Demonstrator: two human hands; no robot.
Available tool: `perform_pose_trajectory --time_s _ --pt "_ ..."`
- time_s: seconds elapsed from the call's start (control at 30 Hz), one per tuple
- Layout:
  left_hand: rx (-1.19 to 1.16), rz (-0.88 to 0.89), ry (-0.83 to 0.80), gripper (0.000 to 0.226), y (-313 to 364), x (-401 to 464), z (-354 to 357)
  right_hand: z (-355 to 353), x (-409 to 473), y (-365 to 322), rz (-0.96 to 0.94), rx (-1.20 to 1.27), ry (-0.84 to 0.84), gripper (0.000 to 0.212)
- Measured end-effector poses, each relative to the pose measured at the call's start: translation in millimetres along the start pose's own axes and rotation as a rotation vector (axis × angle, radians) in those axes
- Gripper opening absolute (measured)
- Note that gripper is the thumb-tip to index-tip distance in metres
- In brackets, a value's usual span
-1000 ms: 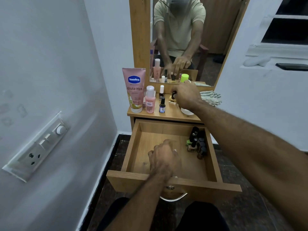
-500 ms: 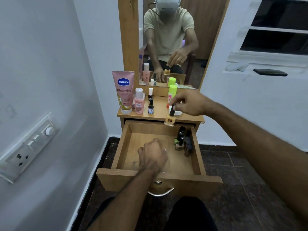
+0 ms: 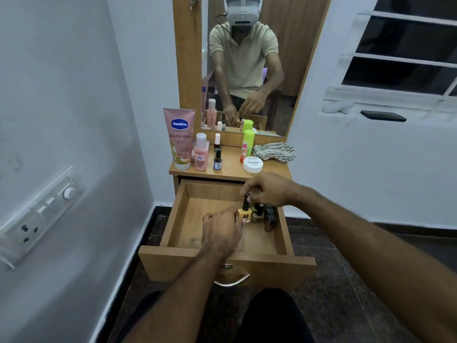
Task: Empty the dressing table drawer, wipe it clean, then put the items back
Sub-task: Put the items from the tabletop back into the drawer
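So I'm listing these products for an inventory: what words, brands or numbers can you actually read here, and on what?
"Vaseline" - pink tube on the tabletop.
"Gluta-Hya" - same tube, below the brand.
"10X" - same tube, near its bottom.
"NAIL POLISH" - lid of the white round tub; the smaller lines on it are blurred.
Pink bottle, small dark bottle and green-capped can: labels too small to read.
Yellow nail polish bottle: a logo, not legible.
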State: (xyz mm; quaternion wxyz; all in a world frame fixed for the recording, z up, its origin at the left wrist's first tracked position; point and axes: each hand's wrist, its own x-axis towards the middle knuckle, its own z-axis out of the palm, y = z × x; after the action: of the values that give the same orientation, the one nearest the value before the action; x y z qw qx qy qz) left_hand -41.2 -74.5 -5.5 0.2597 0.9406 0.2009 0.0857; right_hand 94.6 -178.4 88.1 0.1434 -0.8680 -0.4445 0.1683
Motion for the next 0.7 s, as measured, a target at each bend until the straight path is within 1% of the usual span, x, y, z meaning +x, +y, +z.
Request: perform_pose_trajectory --time_s 0.1,0.23,0.43,0.6,0.63,0.7 --pt "-0.026 -0.001 -0.017 0.032 0 0 0 -2 -3 1 -0.016 -0.085 -0.022 0.015" --pt "-0.009 -0.027 -0.036 0.042 -2 0 0 2 -3 9 0.075 -0.171 -0.007 0.019" --pt "0.016 -0.054 -0.021 0.045 -2 1 1 24 2 25 0.182 -0.241 -0.008 0.013" --pt "0.015 -0.048 -0.012 0.047 -4 2 3 38 5 32 0.188 -0.297 0.003 0.009" --pt "0.015 -0.049 -0.013 0.047 -4 2 2 40 6 33 0.189 -0.318 0.009 0.01" --pt "0.017 -0.051 -0.012 0.047 -4 2 3 44 7 34 0.195 -0.355 0.02 0.019"
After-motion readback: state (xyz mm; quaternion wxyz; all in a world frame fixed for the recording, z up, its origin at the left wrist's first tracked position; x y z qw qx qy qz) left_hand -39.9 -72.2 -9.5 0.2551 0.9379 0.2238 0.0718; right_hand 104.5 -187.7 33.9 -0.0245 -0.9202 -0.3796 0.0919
